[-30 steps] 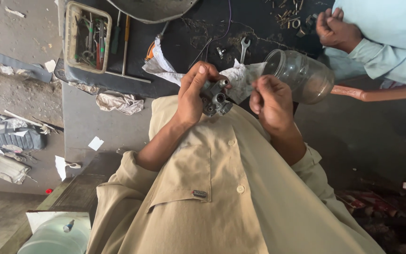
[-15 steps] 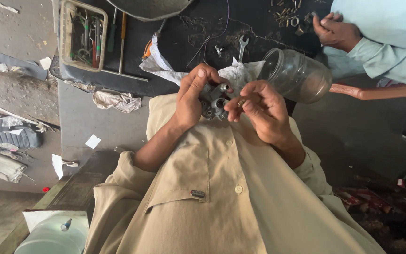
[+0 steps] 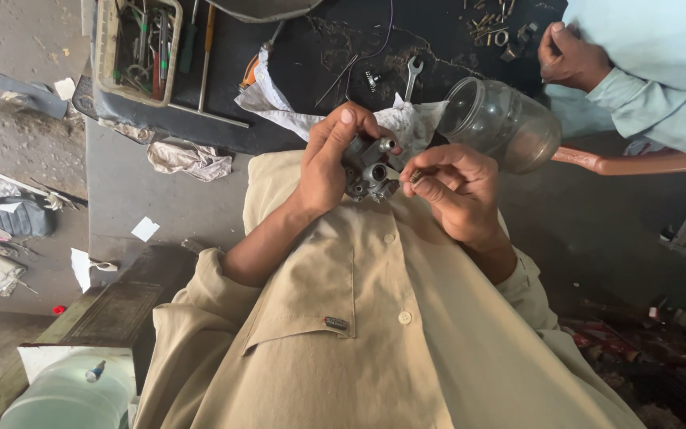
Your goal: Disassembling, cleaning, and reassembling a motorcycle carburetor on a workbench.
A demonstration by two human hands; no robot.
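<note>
The left hand (image 3: 329, 163) is curled around a small grey metal part (image 3: 368, 168), thumb up along its top and fingers wrapped behind, so the part sits firmly gripped just above the chest of the tan shirt (image 3: 359, 334). Just beside it, the right hand (image 3: 456, 189) is nearly closed, its fingertips (image 3: 422, 176) pinched on a tiny piece (image 3: 415, 178) that meets the side of the metal part; what that piece is cannot be told.

Going left to right across the scene: a floor with scraps of paper and rags, then a tool tray (image 3: 135, 49) full of screwdrivers at the near corner of the dark tabletop (image 3: 343, 40). A crumpled rag (image 3: 190, 159) lies on the grey surface below the tray. A white cloth (image 3: 279, 107) spreads on the tabletop behind the hands, with a small spanner (image 3: 411, 77) near it. To the right of the cloth a clear glass jar (image 3: 500, 123) lies tilted on its side, mouth toward the hands. Loose nuts and bolts (image 3: 495, 30) are scattered further back. At the far right another person's hand (image 3: 569, 57), in a pale blue sleeve (image 3: 653, 103), rests closed on the tabletop.
</note>
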